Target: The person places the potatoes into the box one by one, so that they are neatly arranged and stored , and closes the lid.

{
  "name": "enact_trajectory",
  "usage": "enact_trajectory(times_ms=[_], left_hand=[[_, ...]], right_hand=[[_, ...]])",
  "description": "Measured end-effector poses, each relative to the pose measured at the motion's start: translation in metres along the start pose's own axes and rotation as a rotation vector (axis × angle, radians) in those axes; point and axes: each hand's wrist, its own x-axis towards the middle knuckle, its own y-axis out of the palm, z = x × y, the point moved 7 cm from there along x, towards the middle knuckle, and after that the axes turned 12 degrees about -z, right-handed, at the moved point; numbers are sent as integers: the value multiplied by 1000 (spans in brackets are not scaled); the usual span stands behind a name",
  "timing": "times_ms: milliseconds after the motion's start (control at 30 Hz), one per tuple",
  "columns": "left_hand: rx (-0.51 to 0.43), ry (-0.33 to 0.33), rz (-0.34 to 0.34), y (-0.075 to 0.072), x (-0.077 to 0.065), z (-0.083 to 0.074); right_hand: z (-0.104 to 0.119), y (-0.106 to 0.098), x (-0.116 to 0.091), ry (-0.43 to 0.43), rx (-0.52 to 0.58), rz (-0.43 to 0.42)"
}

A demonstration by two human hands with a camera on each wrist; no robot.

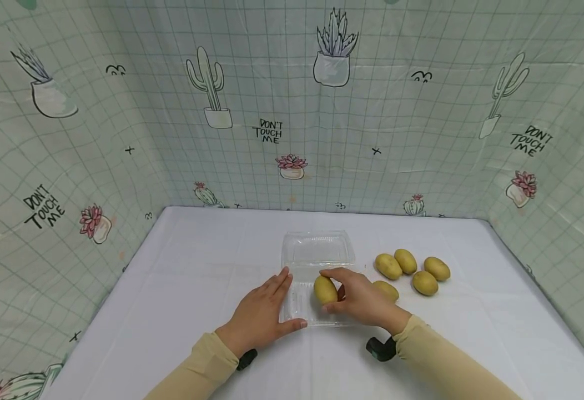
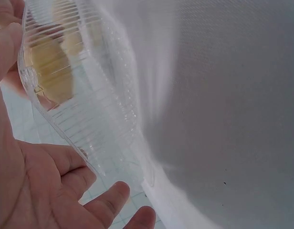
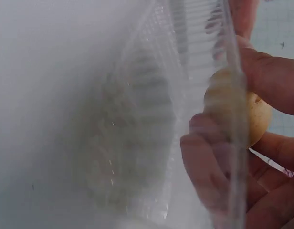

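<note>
Right hand (image 1: 367, 298) has one potato (image 1: 325, 290) pinched between thumb and fingers, over the base of the clear container (image 1: 298, 303) — can't tell if it touches the bottom. Left hand (image 1: 263, 310) spread wide, fingers along the container's left edge, thumb at the near edge. Lid (image 1: 318, 248) laid open on the far side. Five loose potatoes (image 1: 424, 283) on the white table (image 1: 217, 244) to the right — nearest one partly hidden behind the right hand.

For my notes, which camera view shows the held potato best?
The head view, showing the potato in the right hand directly. The left wrist view shows it through the clear box; the right wrist view, partly so.
</note>
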Motion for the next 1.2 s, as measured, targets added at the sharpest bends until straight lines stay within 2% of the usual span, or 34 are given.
enact_trajectory(times_ms=[300, 467, 800, 1200], left_hand=[[-3, 6, -6, 0, -1, 0], [-11, 9, -8, 0, -1, 0], [-9, 17, -21, 0, 0, 0], [-15, 20, -15, -1, -1, -1]], right_hand=[[-2, 22, 9, 24, -165, 52], [-1, 29, 11, 12, -213, 91], [5, 32, 11, -24, -138, 94], [3, 40, 14, 38, -12, 54]])
